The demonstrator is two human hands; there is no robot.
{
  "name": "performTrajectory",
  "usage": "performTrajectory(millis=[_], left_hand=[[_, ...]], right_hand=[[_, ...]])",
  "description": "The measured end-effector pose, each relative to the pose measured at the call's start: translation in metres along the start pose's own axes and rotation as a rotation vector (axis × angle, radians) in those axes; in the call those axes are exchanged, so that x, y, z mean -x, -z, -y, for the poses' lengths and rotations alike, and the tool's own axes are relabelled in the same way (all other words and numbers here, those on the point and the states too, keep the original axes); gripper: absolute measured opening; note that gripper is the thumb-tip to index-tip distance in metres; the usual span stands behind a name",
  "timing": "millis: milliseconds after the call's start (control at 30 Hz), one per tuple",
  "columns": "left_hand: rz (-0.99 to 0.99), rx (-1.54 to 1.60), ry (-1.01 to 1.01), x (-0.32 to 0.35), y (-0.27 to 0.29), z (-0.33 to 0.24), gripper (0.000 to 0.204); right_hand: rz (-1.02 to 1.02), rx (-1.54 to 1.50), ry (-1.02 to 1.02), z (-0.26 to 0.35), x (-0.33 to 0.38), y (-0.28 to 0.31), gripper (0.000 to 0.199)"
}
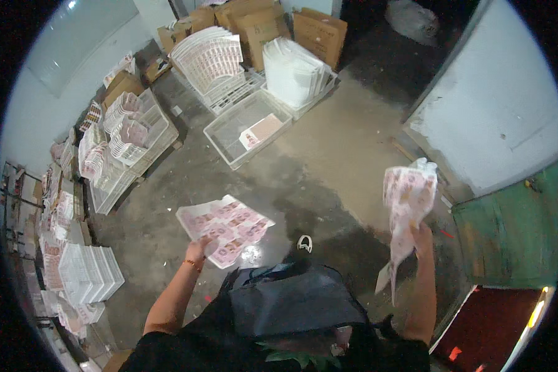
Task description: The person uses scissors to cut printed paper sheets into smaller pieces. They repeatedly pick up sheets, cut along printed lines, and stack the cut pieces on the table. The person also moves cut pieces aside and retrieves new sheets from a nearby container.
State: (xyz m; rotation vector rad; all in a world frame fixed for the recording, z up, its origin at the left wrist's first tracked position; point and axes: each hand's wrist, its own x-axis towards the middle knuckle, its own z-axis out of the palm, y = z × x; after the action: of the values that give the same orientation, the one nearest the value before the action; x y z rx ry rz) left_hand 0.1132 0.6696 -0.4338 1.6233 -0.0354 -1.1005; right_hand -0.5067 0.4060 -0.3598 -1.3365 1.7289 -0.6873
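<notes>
**Printed sheets held in both hands above a wet concrete floor**

Nearest, the left hand [196, 251] grips a flat fan of pink-and-white printed sheets [224, 227] by their near edge, fingers closed under it, so the stack spreads level and away from the body. The right hand [421, 234] is raised higher and pinches a crumpled bunch of printed sheets [407, 204] from below; the bunch stands up loose above the fist, with a strip trailing down along the forearm. Held wide apart, the two lots do not touch. A dark apron [291, 304] hangs between the arms, and a shoe tip [304, 243] shows on the wet patch of floor [328, 204] ahead.

Open floor runs forward from the feet. Further off it is hemmed by a clear plastic crate [248, 127] holding a few sheets, more crates stacked with upright sheets [211, 59] to the left and behind, and cardboard boxes [319, 34] at the far wall. A white wall corner [496, 105] and green panel [514, 229] close the right side.
</notes>
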Motion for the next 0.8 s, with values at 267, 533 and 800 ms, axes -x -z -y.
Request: performTrajectory(millis=[267,533,800], left_hand=[[-0.264,0.331,0.102,-0.087,0.080,0.148,0.032],[-0.426,0.159,0.137,-0.258,0.123,0.226,0.038],[-0.274,0.207,-0.044,-0.361,0.099,0.179,0.036]], right_hand=[[0.244,-0.299,0.025,-0.032,-0.235,-0.281,0.028],[0.398,-0.599,-0.124,-0.009,-0.286,-0.560,0.030],[0.639,-0.844,-0.171,-0.003,-0.352,-0.698,0.028]])
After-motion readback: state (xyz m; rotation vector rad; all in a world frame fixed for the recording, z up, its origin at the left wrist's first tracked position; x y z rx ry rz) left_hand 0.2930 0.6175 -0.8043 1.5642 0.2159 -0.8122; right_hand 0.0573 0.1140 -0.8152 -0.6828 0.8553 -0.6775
